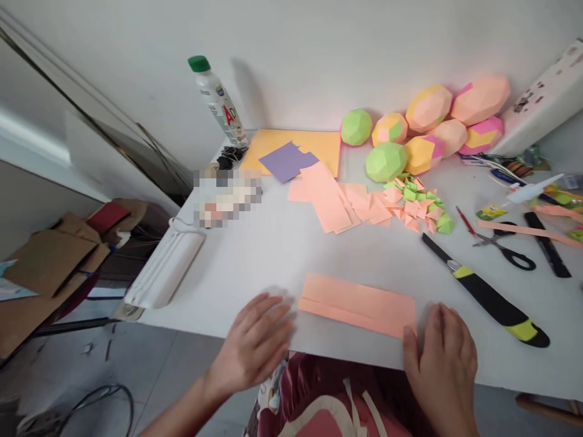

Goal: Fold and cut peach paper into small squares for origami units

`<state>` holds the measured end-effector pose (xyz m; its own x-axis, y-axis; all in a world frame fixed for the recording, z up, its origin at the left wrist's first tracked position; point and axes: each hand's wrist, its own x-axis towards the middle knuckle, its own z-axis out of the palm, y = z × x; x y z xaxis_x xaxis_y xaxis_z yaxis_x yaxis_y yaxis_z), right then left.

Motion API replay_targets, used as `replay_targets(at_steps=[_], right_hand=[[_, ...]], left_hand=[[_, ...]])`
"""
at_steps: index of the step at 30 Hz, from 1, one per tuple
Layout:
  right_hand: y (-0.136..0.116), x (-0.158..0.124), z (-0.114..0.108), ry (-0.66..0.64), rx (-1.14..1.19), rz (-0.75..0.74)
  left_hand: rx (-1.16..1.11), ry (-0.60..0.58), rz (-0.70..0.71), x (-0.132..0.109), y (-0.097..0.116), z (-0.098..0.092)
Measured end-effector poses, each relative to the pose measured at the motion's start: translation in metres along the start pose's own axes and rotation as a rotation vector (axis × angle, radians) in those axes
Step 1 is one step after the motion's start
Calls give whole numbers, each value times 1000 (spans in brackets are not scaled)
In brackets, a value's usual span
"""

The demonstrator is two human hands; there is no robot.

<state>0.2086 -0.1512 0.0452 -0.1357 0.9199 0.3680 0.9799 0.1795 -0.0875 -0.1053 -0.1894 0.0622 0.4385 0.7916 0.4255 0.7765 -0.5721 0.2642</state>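
Observation:
A peach-coloured strip of paper (357, 303) lies on the white table (241, 261) close to the front edge, with a fold line running along its lower part. My left hand (259, 343) hovers or rests just left of the strip, fingers stretched out and holding nothing. At the strip's right end is my right hand (441, 352); its thumb is at the lower right corner, and its fingers extend over the tabletop beside the paper. Farther back lie loose peach paper pieces (325, 200) and a heap of small folded peach and green pieces (416, 206).
Faceted paper balls (386, 161) sit along the wall. On the right lie a black-and-yellow knife (496, 297), scissors (501, 243) and a black cutter (546, 243). At left are a bottle (221, 106), a white power strip (166, 267) and purple paper (286, 162) on yellow sheets (319, 145).

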Motion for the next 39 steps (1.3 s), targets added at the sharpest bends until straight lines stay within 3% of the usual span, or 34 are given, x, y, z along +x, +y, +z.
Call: replay_targets(at_steps=[4, 7, 10, 15, 20, 24, 27, 29, 31, 34, 36, 39], right_hand=[[1, 0, 0, 9, -11, -13], [1, -1, -1, 1, -23, -18], [1, -1, -1, 0, -29, -24], [0, -2, 0, 5, -16, -11], [1, -3, 2, -4, -19, -9], [0, -2, 1, 15, -20, -15], [-1, -2, 1, 42, -11, -27], [0, -1, 1, 63, -1, -41], [3, 2, -1, 95, 11, -71], [4, 11, -7, 163, 60, -185], [-2, 19, -10, 164, 160, -370], [-24, 31, -11, -7, 355, -733]], left_hand=[[60, 31, 29, 29, 48, 39], [138, -66, -76, 38, 62, 56], [264, -77, -150, 26, 56, 54], [455, -117, -227, 5, 46, 34], [465, -138, -292, 16, 47, 20], [412, -14, -411, 24, 54, 15], [286, 51, -244, 30, 60, 22], [248, 4, -82, 31, 61, 31], [267, -58, -109, 29, 60, 39], [286, -121, -178, 21, 54, 43], [285, -152, -196, 17, 52, 40], [272, -182, -238, 17, 51, 35]])
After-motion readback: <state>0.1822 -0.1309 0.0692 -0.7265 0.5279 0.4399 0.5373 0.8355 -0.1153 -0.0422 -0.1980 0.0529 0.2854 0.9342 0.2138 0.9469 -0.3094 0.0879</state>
